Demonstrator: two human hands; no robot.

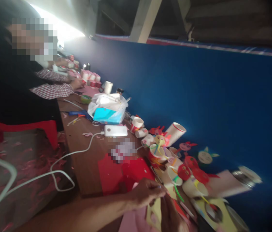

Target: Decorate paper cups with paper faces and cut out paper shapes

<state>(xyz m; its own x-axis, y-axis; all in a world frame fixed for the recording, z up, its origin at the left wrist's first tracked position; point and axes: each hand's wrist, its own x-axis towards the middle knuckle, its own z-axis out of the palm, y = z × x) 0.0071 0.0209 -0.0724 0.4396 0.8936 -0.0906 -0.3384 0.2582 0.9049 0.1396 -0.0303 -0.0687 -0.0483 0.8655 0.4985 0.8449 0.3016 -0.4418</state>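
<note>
My left hand (146, 194) reaches in from the lower left, thumb and fingers pinched together over the near end of the table. Its fingertips meet those of my right hand (172, 214), which is closed and partly cut off by the lower edge. Anything between the fingertips is too small and blurred to make out. Under the hands lie yellow paper (157, 207) with a cut-out shape and pink paper (128, 220). Just beyond my left hand are red paper sheets (113, 174). White paper cups (174, 176) with straws and paper faces stand to the right.
A white power bank (116, 130) with a long white cable lies on the brown table (85, 167). Behind it are a plastic bag (108, 103) and a blue glue gun (80, 113). A co-worker in checked sleeves (53, 91) works farther left. A blue wall (198, 93) borders the right.
</note>
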